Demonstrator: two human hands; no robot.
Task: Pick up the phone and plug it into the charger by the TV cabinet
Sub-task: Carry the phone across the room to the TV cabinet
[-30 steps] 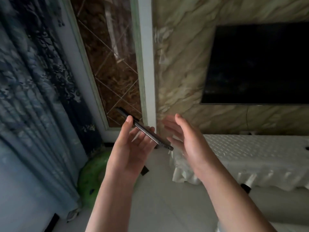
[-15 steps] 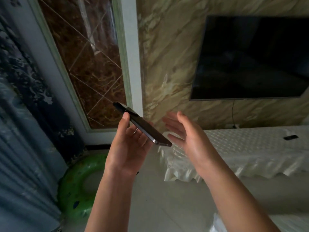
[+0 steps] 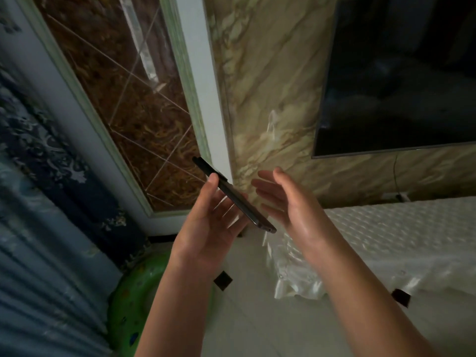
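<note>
phone [image 3: 233, 199] gripped in left hand [image 3: 211, 228], long axis far-left to near-right, port end toward right hand [image 3: 291, 202] | right hand empty, fingers spread, just right | charger unseen

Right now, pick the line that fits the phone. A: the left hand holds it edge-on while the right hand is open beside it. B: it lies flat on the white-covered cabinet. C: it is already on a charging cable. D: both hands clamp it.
A: the phone sits tilted in the left hand, thumb on its upper edge, while the right hand is open and empty beside it, with no cable attached.
</note>
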